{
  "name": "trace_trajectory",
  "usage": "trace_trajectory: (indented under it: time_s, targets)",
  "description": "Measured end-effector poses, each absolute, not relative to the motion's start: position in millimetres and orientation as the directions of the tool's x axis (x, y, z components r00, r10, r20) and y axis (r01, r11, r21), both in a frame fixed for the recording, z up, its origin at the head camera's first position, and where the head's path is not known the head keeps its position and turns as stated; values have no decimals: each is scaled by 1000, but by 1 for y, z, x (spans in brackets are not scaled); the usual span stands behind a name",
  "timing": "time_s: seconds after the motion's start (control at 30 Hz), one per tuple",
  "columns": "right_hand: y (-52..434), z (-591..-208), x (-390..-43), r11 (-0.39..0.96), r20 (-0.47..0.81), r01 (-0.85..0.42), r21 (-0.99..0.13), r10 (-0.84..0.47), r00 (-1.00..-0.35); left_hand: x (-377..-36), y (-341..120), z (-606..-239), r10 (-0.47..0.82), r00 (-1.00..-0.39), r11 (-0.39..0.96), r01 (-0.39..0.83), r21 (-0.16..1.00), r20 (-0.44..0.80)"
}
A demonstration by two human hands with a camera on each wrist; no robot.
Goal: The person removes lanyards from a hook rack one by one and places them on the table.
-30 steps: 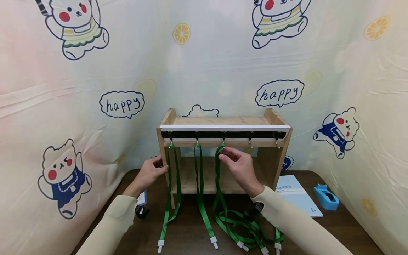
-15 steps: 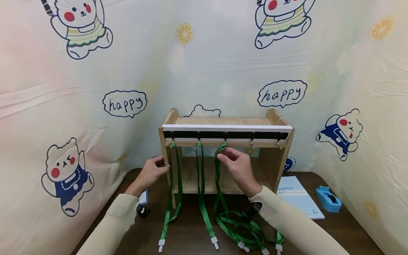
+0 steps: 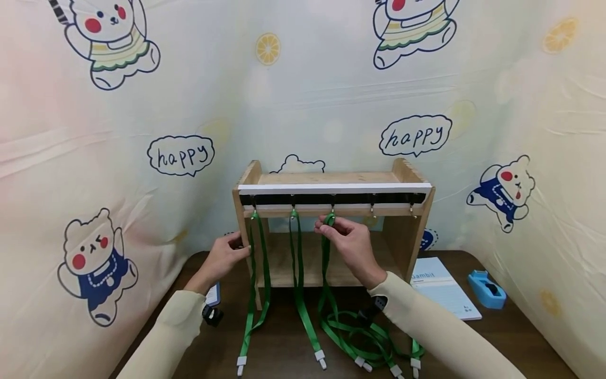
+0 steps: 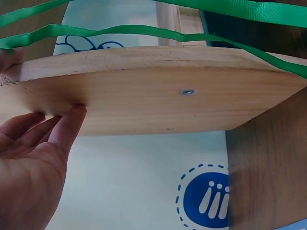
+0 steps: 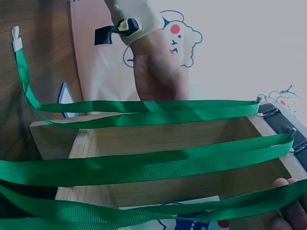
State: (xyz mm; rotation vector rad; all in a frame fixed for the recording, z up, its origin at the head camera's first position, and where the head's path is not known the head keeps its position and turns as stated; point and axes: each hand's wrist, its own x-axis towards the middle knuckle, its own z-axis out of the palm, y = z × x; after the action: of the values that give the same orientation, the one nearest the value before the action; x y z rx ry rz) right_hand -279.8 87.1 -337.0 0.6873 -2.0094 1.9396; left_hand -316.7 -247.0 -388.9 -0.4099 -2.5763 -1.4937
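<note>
A small wooden shelf (image 3: pixel 303 258) carries a hook rail (image 3: pixel 350 199) along its upper front. Green lanyards hang from its first two hooks: the left lanyard (image 3: pixel 266 268) and the second lanyard (image 3: pixel 299 284). At the middle hook, my right hand (image 3: pixel 355 247) holds the third lanyard (image 3: pixel 325 258) near its top loop; fingertips lie on both sides of the strap. The right wrist view shows only a few of those fingertips at its lower right. My left hand (image 3: pixel 220 260) grips the shelf's left side panel (image 4: pixel 139 96), fingers against the outer face and thumb at the front edge.
More green lanyards (image 3: pixel 379 337) with white clips lie tangled on the dark table (image 3: pixel 511 337) beneath my right forearm. The two right-hand hooks (image 3: pixel 373 211) bear nothing. A light-blue notebook (image 3: pixel 442 289) and a blue tape dispenser (image 3: pixel 486 289) lie at right.
My right fingertips have shifted left across the third lanyard's top, and its loop now hangs straighter below the middle hook. My left hand stays on the side panel.
</note>
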Motion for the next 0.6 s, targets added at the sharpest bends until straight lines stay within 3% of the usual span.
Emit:
trace_trajectory:
  time_s: [0.6]
  targets:
    - [90, -334, -280, -10, 464, -468, -883, -162, -871, -316, -247, -388, 177, -952, 463, 304, 832, 249]
